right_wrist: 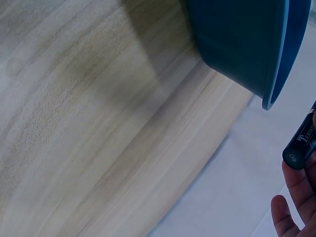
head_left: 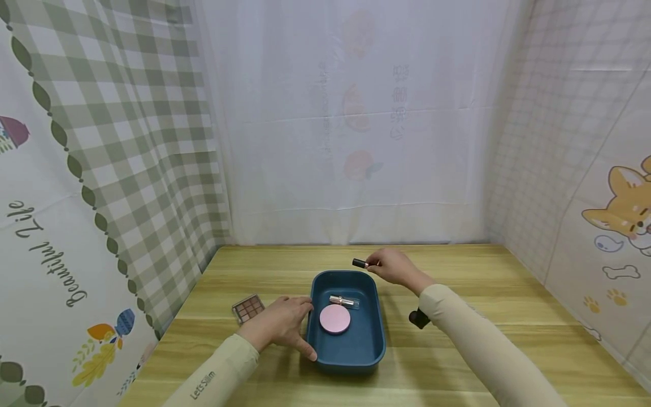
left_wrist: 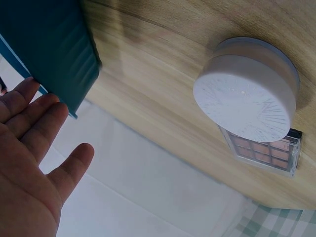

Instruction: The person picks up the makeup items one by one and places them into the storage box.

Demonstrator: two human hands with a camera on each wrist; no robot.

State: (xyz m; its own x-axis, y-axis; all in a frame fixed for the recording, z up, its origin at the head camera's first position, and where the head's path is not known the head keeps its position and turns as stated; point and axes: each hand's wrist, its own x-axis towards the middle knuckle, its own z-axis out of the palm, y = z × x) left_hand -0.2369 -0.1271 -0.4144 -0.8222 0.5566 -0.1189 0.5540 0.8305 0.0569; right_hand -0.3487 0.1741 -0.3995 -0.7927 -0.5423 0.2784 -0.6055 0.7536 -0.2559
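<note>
My right hand (head_left: 394,267) pinches a slim black lipstick tube (head_left: 359,263) between thumb and fingers, just beyond the far right corner of a blue plastic bin (head_left: 351,349). In the right wrist view, pale lettering shows on the tube (right_wrist: 302,140). My left hand (head_left: 285,322) touches the bin's left rim, its fingers extended and thumb spread toward the near corner. Inside the bin lie a round pink compact (head_left: 334,319) and a clear-capped lipstick (head_left: 344,302). The left wrist view shows the bin's outer wall (left_wrist: 59,54) beside the left fingertips.
An eyeshadow palette (head_left: 248,308) lies on the wooden table left of the bin. Near it stands a round white-lidded jar (left_wrist: 244,98), hidden in the head view. A black object (head_left: 419,319) shows under the right forearm. Curtains enclose the table's back and sides.
</note>
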